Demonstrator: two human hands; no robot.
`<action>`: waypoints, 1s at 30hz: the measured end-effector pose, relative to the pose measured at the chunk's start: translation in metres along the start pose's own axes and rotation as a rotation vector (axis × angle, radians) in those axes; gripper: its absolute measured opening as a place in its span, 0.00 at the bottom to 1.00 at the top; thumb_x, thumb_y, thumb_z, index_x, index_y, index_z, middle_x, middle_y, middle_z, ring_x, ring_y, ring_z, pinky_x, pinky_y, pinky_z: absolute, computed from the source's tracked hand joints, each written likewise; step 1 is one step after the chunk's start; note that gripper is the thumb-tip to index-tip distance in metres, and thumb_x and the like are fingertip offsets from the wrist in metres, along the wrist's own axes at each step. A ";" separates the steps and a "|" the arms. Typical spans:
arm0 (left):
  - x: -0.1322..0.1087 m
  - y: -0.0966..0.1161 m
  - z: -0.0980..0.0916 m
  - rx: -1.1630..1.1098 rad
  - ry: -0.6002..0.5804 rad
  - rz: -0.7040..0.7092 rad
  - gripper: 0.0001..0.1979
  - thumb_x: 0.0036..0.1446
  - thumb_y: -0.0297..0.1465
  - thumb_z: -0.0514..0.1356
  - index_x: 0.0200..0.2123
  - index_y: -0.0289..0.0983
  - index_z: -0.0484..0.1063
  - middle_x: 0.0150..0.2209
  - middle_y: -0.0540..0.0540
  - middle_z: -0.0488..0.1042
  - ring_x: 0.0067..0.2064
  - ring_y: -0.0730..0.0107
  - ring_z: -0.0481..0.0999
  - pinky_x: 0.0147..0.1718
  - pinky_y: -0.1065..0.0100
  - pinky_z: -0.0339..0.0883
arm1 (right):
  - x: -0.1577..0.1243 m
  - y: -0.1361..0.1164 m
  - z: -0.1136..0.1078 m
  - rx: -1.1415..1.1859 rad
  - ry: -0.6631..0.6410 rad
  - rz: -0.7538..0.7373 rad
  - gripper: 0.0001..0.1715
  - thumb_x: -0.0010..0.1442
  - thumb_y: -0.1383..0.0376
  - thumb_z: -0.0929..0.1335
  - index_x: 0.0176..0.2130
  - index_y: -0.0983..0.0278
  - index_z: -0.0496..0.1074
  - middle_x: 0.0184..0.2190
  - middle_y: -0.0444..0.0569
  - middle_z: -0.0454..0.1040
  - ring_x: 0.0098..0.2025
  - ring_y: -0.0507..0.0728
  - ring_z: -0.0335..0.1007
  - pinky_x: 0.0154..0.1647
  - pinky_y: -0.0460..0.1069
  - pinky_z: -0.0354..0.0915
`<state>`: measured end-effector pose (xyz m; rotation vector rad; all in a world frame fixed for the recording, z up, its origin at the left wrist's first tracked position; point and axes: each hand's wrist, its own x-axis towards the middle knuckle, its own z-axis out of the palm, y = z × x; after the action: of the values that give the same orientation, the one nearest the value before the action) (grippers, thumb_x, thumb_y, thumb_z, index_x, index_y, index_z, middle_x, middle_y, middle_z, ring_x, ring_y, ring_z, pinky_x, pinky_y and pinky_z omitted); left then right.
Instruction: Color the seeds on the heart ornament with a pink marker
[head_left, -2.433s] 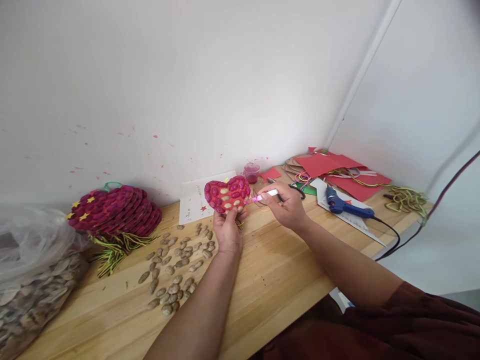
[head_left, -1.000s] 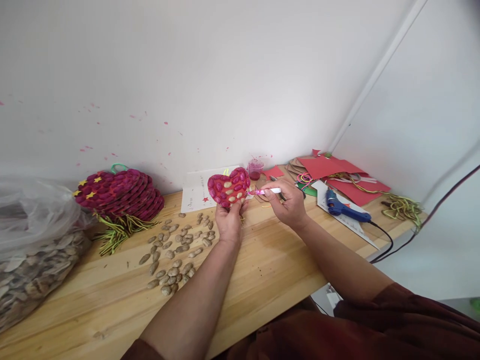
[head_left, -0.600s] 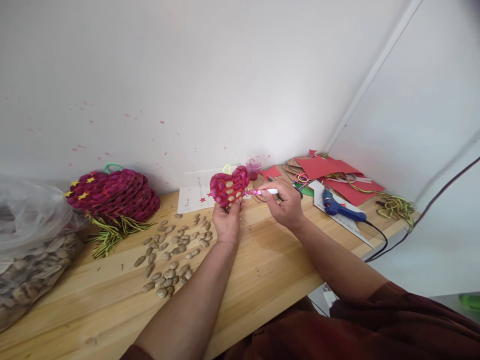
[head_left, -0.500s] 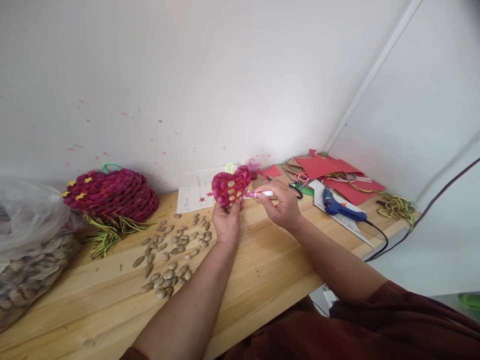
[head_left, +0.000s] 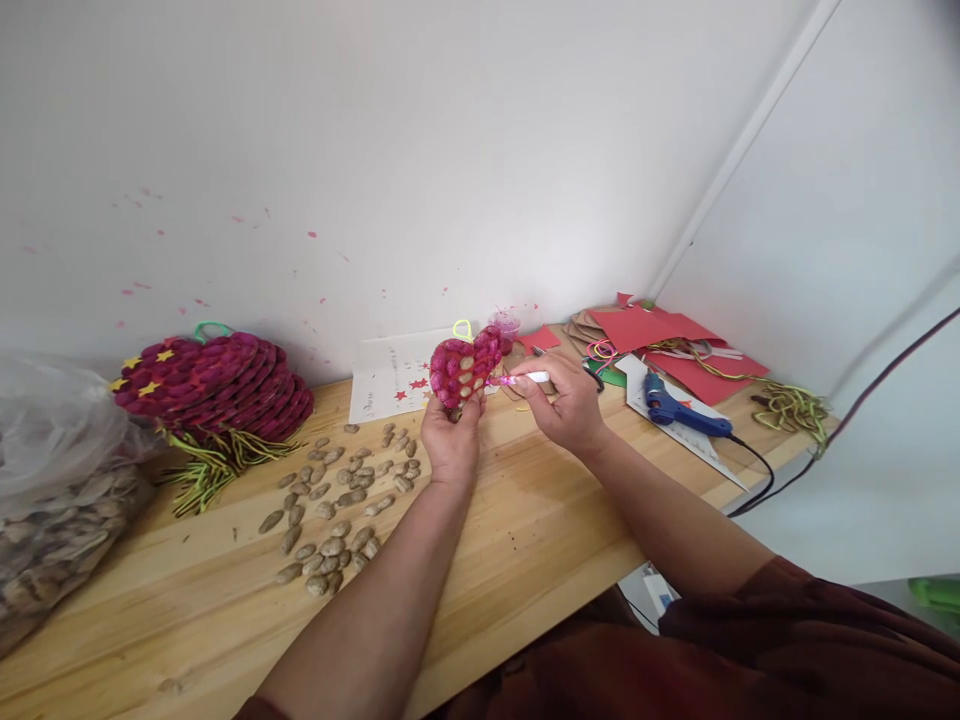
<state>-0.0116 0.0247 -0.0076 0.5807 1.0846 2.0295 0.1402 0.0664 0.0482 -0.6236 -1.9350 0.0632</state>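
Observation:
My left hand (head_left: 451, 442) grips the lower tip of a heart-shaped ornament (head_left: 465, 367) covered in shells, most of them painted magenta and a few bare. A yellow-green loop sticks up from its top. My right hand (head_left: 568, 402) pinches a white paintbrush (head_left: 521, 379) whose pink tip touches the ornament's right edge. Both hands hover above the wooden table (head_left: 525, 540). A small cup of pink paint (head_left: 507, 327) stands just behind the ornament near the wall.
Loose bare shells (head_left: 341, 510) lie scattered left of my left arm. A stack of finished magenta ornaments (head_left: 214, 377) sits at the back left, beside a plastic bag of shells (head_left: 52, 500). At right lie a blue glue gun (head_left: 679, 405), scissors, red paper (head_left: 667, 335) and cords.
My left hand has turned the ornament so that its face points more to the right. The brush tip has stayed at its right edge. The view has shifted slightly.

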 end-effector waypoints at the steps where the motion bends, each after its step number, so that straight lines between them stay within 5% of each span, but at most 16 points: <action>1: 0.000 0.000 0.000 0.006 0.000 0.006 0.22 0.39 0.37 0.81 0.37 0.37 0.80 0.37 0.45 0.84 0.37 0.65 0.83 0.44 0.63 0.78 | 0.000 0.001 -0.001 -0.015 0.012 0.006 0.09 0.73 0.61 0.68 0.40 0.58 0.79 0.36 0.50 0.84 0.40 0.60 0.77 0.46 0.57 0.68; 30: 0.003 -0.002 -0.002 0.031 -0.004 -0.005 0.24 0.38 0.38 0.80 0.39 0.37 0.80 0.38 0.45 0.84 0.37 0.66 0.82 0.45 0.60 0.79 | 0.003 0.007 -0.004 -0.042 0.028 -0.056 0.06 0.71 0.64 0.70 0.41 0.59 0.78 0.35 0.48 0.84 0.38 0.59 0.77 0.45 0.56 0.68</action>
<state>-0.0141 0.0267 -0.0108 0.5967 1.1156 2.0092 0.1453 0.0731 0.0497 -0.5947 -1.9296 -0.0216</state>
